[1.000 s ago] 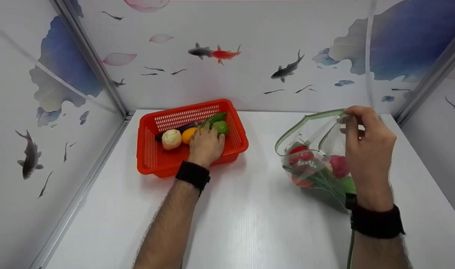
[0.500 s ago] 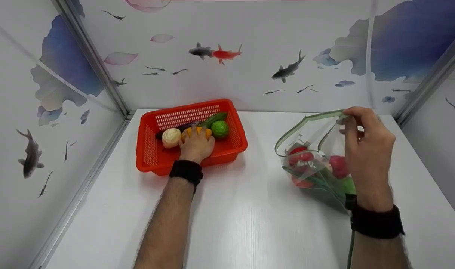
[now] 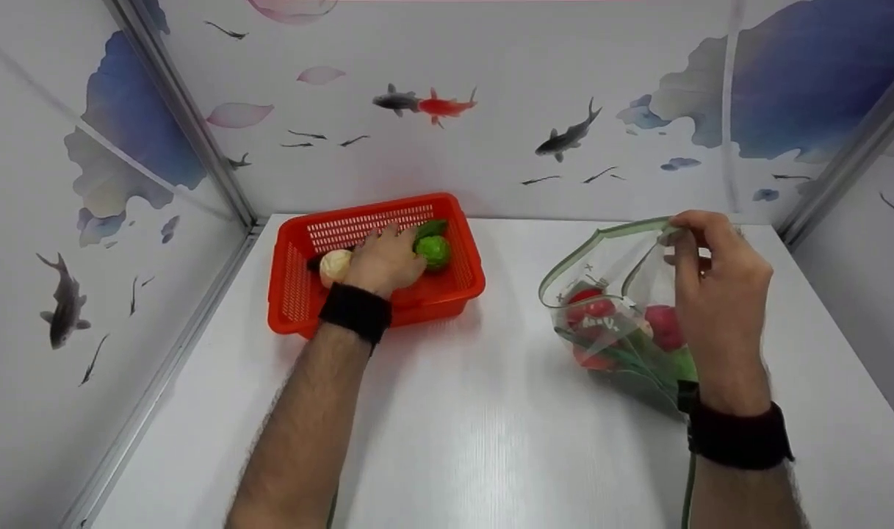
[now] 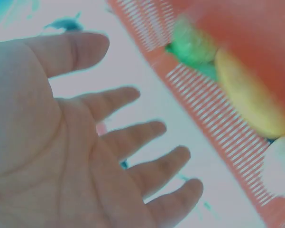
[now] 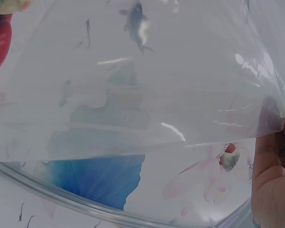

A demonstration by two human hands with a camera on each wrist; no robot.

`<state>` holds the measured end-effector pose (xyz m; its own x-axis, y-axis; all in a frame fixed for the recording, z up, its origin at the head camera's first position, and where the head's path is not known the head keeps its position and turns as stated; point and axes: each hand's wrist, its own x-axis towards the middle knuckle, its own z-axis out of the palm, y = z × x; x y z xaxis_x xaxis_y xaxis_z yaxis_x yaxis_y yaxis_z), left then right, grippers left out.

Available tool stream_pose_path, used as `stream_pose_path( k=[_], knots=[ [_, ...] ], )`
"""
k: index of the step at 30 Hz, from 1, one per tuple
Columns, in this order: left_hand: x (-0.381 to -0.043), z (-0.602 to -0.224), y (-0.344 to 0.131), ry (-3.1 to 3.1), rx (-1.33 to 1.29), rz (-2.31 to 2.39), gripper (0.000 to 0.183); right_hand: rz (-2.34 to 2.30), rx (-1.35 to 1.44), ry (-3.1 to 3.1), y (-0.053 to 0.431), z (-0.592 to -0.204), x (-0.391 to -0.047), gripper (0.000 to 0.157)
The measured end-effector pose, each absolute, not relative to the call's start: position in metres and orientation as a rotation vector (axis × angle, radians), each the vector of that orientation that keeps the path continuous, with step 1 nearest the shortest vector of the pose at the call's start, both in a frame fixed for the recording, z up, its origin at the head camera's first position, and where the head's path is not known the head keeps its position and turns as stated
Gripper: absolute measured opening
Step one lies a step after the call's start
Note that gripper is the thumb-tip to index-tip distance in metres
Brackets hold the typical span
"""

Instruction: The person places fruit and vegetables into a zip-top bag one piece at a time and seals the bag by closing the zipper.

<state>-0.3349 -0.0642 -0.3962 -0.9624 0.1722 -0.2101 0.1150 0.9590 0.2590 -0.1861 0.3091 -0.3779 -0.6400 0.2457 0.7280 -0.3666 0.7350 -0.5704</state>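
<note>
My left hand [image 3: 388, 261] is over the red basket [image 3: 432, 300], palm down with fingers spread. In the left wrist view its fingers look straight, with nothing held. A cream round vegetable [image 3: 334, 266] lies beside it on the left, a green round vegetable [image 3: 433, 252] on its right. Behind that is a long green vegetable [image 3: 430, 228]. The yellow-orange fruit or vegetable [image 4: 249, 95] shows in the left wrist view but is hidden under the hand from above. My right hand [image 3: 722, 294] pinches the green-trimmed rim of a clear bag [image 3: 632, 228], holding its mouth up.
Through the bag show a red vegetable [image 3: 588, 303], a pinkish-red one [image 3: 665, 327] and green pieces. A white table [image 3: 483, 411] lies between basket and bag. Printed wall panels [image 3: 483, 44] close off the back and both sides.
My left hand has shifted left from the green round vegetable, then farther back, covering the yellow-orange piece. The right hand keeps its pinch on the bag's rim.
</note>
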Motion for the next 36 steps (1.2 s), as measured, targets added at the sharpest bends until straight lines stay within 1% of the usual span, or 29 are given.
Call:
stream_pose_path(
  k=[2, 5, 9, 14, 17, 18, 22, 23, 24, 25, 30, 36],
  knots=[
    [-0.342, -0.385, -0.068, 2.854, 0.236, 0.333, 0.066, 0.903, 0.087, -2.076, 0.309, -0.377, -0.186, 0.021],
    [-0.355, -0.380, -0.077, 2.798, 0.253, 0.279, 0.061, 0.895, 0.084, -2.076, 0.308, -0.377, -0.185, 0.021],
    [-0.371, -0.387, -0.087, 2.728, 0.274, 0.249, 0.051, 0.887, 0.090, -2.076, 0.307, -0.377, -0.186, 0.020],
    [-0.378, -0.398, -0.091, 2.730, 0.313, 0.174, 0.026, 0.882, 0.097, -2.077, 0.307, -0.378, -0.187, 0.019],
    [-0.381, -0.406, -0.090, 2.758, 0.341, 0.060, 0.023, 0.887, 0.099, -2.075, 0.306, -0.378, -0.187, 0.019],
    [-0.396, -0.425, -0.096, 2.799, 0.379, 0.005, 0.023, 0.890, 0.099, -2.075, 0.306, -0.379, -0.187, 0.019],
    [-0.433, -0.466, -0.100, 2.836, 0.391, -0.138, 0.026, 0.886, 0.105, -2.078, 0.305, -0.379, -0.187, 0.019],
    [-0.447, -0.480, -0.104, 2.856, 0.409, -0.148, 0.024, 0.884, 0.106, -2.081, 0.305, -0.379, -0.187, 0.019],
    [-0.454, -0.487, -0.105, 2.855, 0.395, -0.153, 0.026, 0.882, 0.107, -2.085, 0.305, -0.379, -0.187, 0.019],
    [-0.446, -0.478, -0.099, 2.834, 0.371, -0.159, 0.029, 0.879, 0.106, -2.088, 0.305, -0.379, -0.187, 0.019],
    [-0.423, -0.457, -0.092, 2.817, 0.383, -0.263, 0.034, 0.872, 0.102, -2.095, 0.305, -0.378, -0.186, 0.020],
    [-0.388, -0.437, -0.085, 2.785, 0.497, -0.514, 0.030, 0.863, 0.091, -2.101, 0.305, -0.378, -0.186, 0.019]
  ],
)
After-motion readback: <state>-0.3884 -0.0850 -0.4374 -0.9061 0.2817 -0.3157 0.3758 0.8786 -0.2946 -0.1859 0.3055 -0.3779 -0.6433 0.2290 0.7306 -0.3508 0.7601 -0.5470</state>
